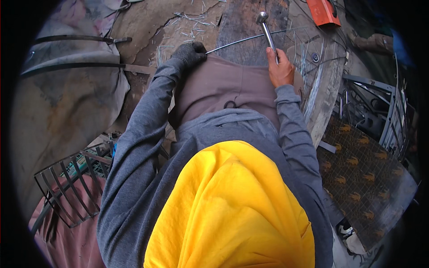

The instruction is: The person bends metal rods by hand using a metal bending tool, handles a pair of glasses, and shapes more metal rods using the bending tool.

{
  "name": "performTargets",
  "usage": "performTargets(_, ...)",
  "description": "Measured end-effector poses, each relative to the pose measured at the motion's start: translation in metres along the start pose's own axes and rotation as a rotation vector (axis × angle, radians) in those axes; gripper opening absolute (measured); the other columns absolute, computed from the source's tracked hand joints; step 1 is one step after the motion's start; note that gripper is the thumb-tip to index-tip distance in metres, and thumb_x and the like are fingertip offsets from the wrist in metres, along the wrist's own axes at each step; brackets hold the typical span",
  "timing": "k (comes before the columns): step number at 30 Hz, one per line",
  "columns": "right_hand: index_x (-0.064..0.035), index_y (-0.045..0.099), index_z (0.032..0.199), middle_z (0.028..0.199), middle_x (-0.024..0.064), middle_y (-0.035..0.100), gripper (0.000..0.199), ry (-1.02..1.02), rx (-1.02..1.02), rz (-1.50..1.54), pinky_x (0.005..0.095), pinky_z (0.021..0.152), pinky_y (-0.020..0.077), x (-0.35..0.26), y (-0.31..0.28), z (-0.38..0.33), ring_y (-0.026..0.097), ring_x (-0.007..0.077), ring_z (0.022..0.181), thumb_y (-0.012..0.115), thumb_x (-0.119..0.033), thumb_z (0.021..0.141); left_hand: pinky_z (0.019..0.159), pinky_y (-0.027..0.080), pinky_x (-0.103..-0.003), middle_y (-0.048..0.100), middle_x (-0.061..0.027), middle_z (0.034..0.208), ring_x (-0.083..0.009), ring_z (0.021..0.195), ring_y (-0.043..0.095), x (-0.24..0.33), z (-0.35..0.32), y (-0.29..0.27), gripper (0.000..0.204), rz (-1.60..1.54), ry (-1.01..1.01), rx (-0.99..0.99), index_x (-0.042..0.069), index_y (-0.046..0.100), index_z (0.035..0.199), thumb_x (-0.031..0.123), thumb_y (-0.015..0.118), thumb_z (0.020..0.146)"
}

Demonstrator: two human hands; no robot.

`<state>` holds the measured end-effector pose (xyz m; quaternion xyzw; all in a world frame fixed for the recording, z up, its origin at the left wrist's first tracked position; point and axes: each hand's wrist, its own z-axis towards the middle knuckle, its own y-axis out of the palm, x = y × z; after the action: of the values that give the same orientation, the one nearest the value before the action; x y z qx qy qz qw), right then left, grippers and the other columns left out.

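Observation:
My left hand (190, 53), in a dark work glove, is closed around one end of a thin metal rod (243, 40). From there the rod runs to the right over a dark wooden board (252, 18) and passes by the hammer. My bare right hand (281, 69) grips the handle of a shiny steel hammer (267, 33). Its rounded head points away from me, raised at a slant. The hammer's exact shape of face is not visible. Both hands are just beyond my lap.
Short cut wire pieces (192, 24) lie scattered at far left, with longer thin rods (313, 76) at right. An orange metal object (323, 13) stands far right. A grey metal frame (389, 102) and patterned board (357, 174) are to my right; a black metal grille (73, 190) is at left.

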<state>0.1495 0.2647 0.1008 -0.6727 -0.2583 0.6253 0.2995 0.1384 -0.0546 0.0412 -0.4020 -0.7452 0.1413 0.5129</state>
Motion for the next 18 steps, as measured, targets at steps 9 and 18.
performTargets(9, -0.0105, 0.065, 0.104, 0.089, 0.0217, 0.068, 0.046, 0.033, -0.118, -0.090, 0.0506, 0.077, 0.0486, 0.017, 0.018, -0.006, 0.063, 0.0456, 0.089, 0.052, -0.053, 0.095, 0.086, 0.052, -0.039, 0.072, -0.0135, 0.098, -0.0290, 0.095, 0.068, -0.004, -0.002, 0.007, 0.026, 0.012, -0.022, 0.046, 0.012, 0.072, 0.100, 0.025, 0.068, 0.078)
performTargets(18, -0.0071, 0.064, 0.104, 0.091, 0.0224, 0.068, 0.051, 0.148, -0.118, -0.021, 0.0487, 0.079, 0.0482, 0.017, -0.008, -0.014, 0.064, 0.0444, 0.091, 0.050, -0.056, 0.095, 0.084, 0.052, -0.039, 0.071, -0.0114, 0.098, -0.0255, 0.091, 0.067, 0.008, -0.019, -0.002, 0.028, 0.018, 0.038, 0.038, 0.008, 0.070, 0.104, 0.026, 0.068, 0.082)
